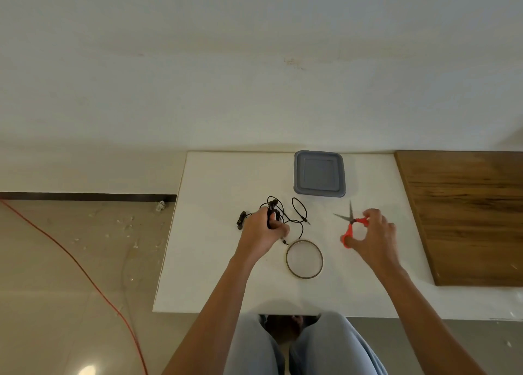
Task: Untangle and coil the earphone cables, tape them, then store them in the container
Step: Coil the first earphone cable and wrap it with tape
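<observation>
Black earphone cables (297,213) lie tangled on the white table (215,261). My left hand (261,231) grips a bunch of the cable, and loops with a jack plug trail to its right. An earbud piece (241,220) lies just left of that hand. My right hand (372,233) holds red-handled scissors (351,223) with their blades open and pointing away from me. A roll of clear tape (304,259) lies flat between my hands, nearer to me. The grey square container (319,173), with its lid on, sits at the table's far side.
A brown wooden board (467,213) covers the table's right part. A red cord (85,272) runs over the tiled floor at the left, where small bits of debris lie. My knees in light trousers (334,346) are under the table's near edge.
</observation>
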